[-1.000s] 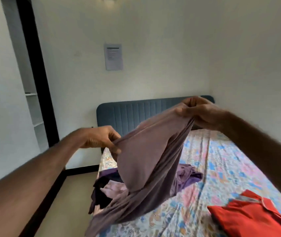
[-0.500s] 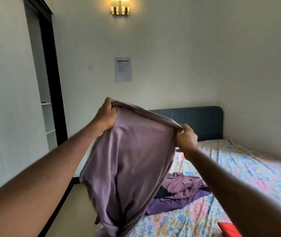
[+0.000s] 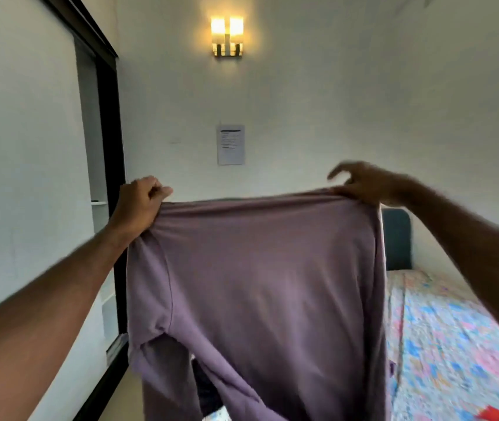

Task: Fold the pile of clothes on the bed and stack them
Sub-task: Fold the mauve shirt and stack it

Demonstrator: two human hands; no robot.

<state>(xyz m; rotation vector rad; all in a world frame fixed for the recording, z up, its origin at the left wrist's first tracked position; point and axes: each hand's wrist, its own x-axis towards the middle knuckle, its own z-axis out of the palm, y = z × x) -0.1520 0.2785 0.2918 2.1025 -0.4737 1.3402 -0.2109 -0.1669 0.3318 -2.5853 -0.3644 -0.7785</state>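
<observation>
A mauve long-sleeved shirt (image 3: 266,287) hangs spread wide in the air in front of me. My left hand (image 3: 140,202) grips its upper left corner in a fist. My right hand (image 3: 363,185) pinches the upper right corner, with its other fingers lifted off the cloth. One sleeve dangles at the lower left. The shirt hides most of the pile on the bed; only a dark scrap (image 3: 208,390) shows beneath it. A sliver of the folded red garment (image 3: 498,416) peeks in at the bottom right.
The bed with a floral sheet (image 3: 448,344) lies at the right, with a blue-grey headboard (image 3: 397,238) against the back wall. A dark door frame (image 3: 108,123) stands at the left. A wall lamp (image 3: 227,36) and a paper notice (image 3: 230,144) are on the wall.
Both hands have moved apart and upward, stretching the shirt out flat from a bunched hang. The view has tilted up, so the pile and the red garment have dropped almost out of sight.
</observation>
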